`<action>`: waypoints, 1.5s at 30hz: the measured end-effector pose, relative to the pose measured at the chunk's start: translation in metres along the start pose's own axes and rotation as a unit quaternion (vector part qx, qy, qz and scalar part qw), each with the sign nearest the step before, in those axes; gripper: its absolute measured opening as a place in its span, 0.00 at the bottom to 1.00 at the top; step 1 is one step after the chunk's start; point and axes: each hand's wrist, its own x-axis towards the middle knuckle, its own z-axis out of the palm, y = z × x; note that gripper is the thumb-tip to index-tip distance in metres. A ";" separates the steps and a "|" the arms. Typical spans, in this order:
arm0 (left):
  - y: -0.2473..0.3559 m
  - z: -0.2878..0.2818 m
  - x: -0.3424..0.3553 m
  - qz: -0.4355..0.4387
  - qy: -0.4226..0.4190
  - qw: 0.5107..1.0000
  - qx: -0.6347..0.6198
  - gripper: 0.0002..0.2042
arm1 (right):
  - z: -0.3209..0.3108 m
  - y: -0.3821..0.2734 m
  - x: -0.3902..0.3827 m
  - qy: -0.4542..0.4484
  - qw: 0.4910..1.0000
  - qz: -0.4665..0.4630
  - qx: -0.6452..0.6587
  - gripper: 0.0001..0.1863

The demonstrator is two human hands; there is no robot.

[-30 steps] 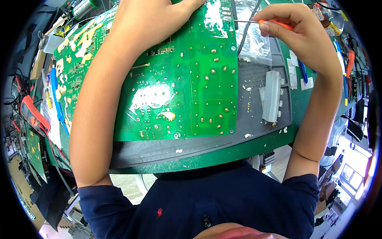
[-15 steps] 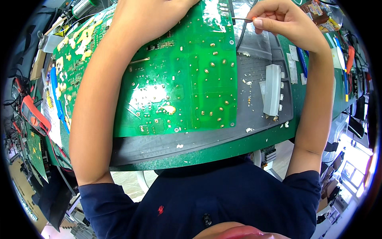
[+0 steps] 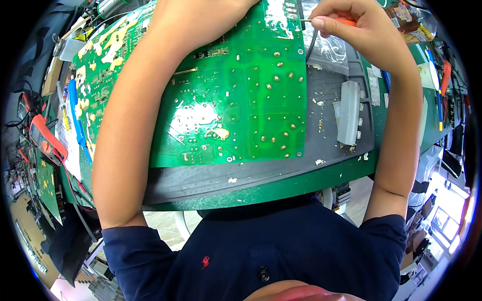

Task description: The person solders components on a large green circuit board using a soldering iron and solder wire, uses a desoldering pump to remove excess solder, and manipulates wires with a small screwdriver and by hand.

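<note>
A large green circuit board [image 3: 241, 113] lies solder side up in front of me, with yellowish blobs over its left part. My left hand [image 3: 208, 20] reaches over its upper part; the fingers run past the top edge of the picture, so their pose is hidden. Beyond the board's upper right edge, my right hand [image 3: 364, 37] is closed on a screwdriver [image 3: 347, 21] with an orange handle. Its thin metal shaft points left toward the board's edge; what the tip touches is not clear.
Under the board is a dark grey mat [image 3: 201, 183] with white crumbs. A ribbed metal heat sink [image 3: 348, 113] sits on its right side, below a clear plastic bag [image 3: 329, 57]. At the left are a blue tool [image 3: 78, 113] and a red multimeter [image 3: 47, 140].
More of the orange handle shows in my right hand, whose fingers have shifted on it. The board appears slightly farther right and up in the picture.
</note>
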 end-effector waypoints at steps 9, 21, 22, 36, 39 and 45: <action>0.008 -0.006 -0.001 -0.037 -0.035 0.999 -0.011 0.23 | 0.001 -0.014 0.006 -0.013 0.996 0.064 -0.054 0.17; 0.009 -0.002 -0.006 -0.007 -0.002 0.999 0.033 0.23 | 0.005 -0.031 0.011 -0.050 0.976 0.157 -0.146 0.34; 0.010 -0.003 -0.006 -0.013 -0.009 0.999 0.038 0.23 | 0.004 -0.033 0.011 -0.058 0.972 0.177 -0.145 0.34; 0.005 -0.010 -0.015 0.087 -0.080 0.991 0.055 0.42 | -0.007 0.033 -0.004 -0.032 0.992 -0.049 -0.110 0.18; 0.008 -0.014 -0.018 0.124 -0.109 0.981 0.100 0.50 | -0.006 0.029 -0.001 -0.032 0.995 -0.020 -0.093 0.17; 0.008 -0.013 -0.016 0.121 -0.125 0.982 0.076 0.52 | -0.003 0.018 0.006 -0.043 0.996 0.006 -0.081 0.21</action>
